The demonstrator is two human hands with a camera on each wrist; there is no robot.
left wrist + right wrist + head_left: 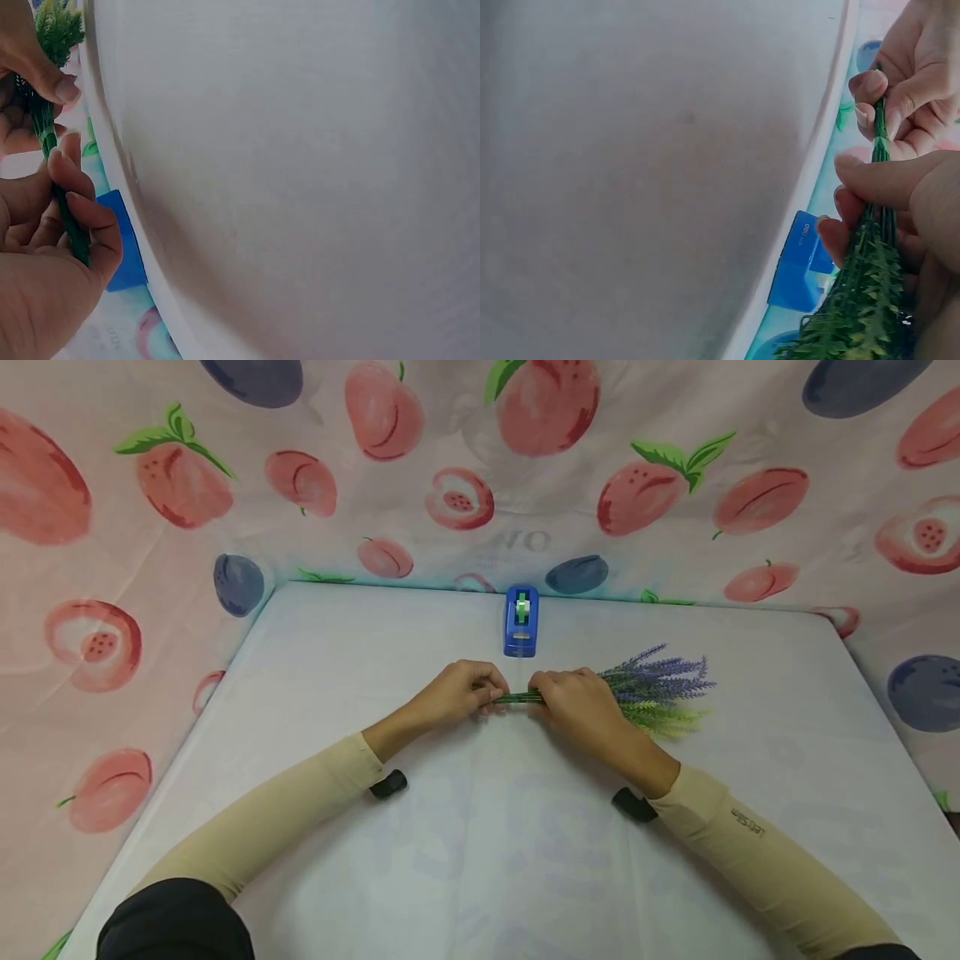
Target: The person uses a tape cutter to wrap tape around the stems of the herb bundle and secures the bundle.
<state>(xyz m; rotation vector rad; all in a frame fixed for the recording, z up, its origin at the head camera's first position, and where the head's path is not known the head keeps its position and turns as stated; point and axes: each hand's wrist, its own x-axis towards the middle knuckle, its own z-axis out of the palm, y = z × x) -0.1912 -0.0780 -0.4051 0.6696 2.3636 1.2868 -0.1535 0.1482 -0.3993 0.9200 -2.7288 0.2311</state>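
A bunch of lavender point(660, 681) with purple and yellow-green flower heads lies sideways in front of the person, its heads pointing right. Around its stems, just below the leaves, the right hand point(585, 706) keeps a grip, hiding part of them. The left hand point(465, 689) pinches the bare stem ends point(71, 229), fingers curled about them. Between the two hands a short stretch of green stems shows, with a lighter green band point(881, 148) around it in the right wrist view. Behind the hands stands a blue tape dispenser point(521, 639) with a green roll.
The white-covered table point(480, 860) reaches back to a peach-patterned curtain point(457, 435), which hangs behind it and along its sides. Close to the table's back edge is the tape dispenser. Black wrist straps point(388, 784) show at both beige sleeves point(270, 818).
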